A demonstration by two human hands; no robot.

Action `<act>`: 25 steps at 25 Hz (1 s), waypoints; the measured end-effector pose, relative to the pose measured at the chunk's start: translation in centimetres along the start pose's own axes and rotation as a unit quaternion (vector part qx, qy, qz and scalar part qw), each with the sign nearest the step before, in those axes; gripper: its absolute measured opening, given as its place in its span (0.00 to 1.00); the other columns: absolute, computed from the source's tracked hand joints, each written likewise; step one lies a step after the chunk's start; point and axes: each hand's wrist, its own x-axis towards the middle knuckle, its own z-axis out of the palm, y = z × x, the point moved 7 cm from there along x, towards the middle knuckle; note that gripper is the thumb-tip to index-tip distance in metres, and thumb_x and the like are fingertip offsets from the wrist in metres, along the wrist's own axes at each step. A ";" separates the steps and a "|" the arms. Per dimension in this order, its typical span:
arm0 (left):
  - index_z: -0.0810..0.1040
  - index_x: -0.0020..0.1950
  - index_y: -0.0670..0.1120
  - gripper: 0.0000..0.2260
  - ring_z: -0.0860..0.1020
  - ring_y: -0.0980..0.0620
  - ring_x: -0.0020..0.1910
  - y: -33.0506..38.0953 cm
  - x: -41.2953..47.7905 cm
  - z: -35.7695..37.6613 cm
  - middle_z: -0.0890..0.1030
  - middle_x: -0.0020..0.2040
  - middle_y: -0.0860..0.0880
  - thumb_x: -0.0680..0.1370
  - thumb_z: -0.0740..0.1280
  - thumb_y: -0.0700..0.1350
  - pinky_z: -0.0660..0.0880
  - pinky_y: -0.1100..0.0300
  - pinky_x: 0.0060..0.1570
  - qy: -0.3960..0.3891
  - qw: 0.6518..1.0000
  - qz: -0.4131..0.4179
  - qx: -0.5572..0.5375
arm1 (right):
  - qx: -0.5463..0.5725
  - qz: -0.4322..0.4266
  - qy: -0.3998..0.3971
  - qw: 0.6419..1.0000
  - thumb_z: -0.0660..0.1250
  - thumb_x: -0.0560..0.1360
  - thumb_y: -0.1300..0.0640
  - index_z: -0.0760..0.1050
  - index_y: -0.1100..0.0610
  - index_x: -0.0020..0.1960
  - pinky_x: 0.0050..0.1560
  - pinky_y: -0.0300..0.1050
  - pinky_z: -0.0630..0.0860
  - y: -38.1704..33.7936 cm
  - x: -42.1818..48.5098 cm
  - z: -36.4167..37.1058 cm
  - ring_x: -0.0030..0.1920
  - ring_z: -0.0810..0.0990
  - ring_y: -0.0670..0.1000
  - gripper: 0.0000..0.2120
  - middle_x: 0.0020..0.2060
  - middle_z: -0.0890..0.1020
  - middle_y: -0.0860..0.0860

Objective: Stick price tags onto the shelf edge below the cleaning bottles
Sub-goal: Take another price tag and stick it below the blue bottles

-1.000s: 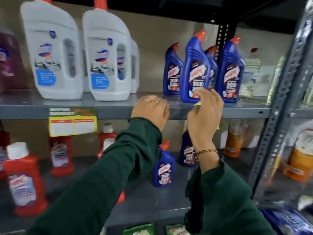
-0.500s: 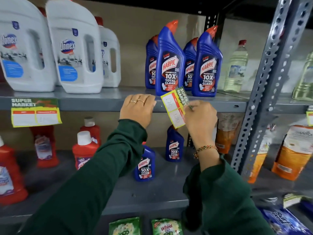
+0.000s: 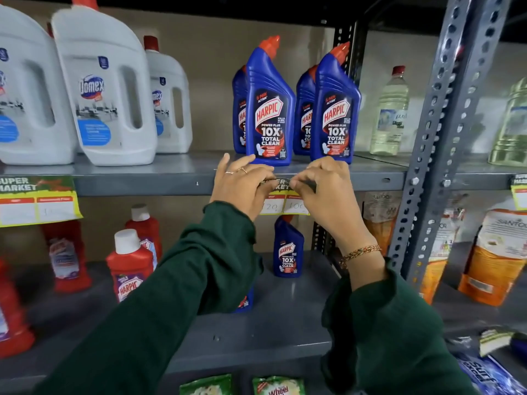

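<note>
- A yellow price tag point(image 3: 283, 199) is held against the front of the grey shelf edge point(image 3: 171, 185), directly below the blue Harpic bottles point(image 3: 269, 109).
- The tag's upper strip is pinched from both sides: the left hand point(image 3: 242, 186) grips its left end between thumb and forefinger with the other fingers spread upward, and the right hand point(image 3: 325, 185) nips its right end with the fingers curled together.
- The step in hand is judged to be the pressing of the tag's top band onto the metal.
- For a clean result, the top band is best kept level with the shelf lip and centred beneath the two front bottles, then smoothed outward from the middle so no corner lifts.
- The written price boxes hang below the edge and should be left uncovered and uncreased.
- A matching tag point(image 3: 37, 199) is already fixed far to the left, under the white Domex jugs point(image 3: 105, 92); it serves as a guide for height.
- Another tag point(image 3: 519, 192) shows at the right margin, beyond the perforated upright point(image 3: 445, 138).
- The front bottles stand close to the lip just above the knuckles, so an upward slip could knock them.
- Red bottles point(image 3: 129, 263) and a small blue bottle point(image 3: 288, 246) on the lower shelf stand well clear.
</note>
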 end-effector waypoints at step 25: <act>0.73 0.49 0.40 0.11 0.77 0.41 0.49 1.4 1.7 -0.1 0.81 0.50 0.41 0.79 0.60 0.48 0.72 0.51 0.48 -0.077 0.988 -0.111 0.076 | 0.035 0.052 0.061 0.996 0.70 0.70 0.57 0.81 0.59 0.39 0.45 0.45 0.76 1.3 0.8 -0.2 0.43 0.81 0.53 0.05 0.44 0.84 0.55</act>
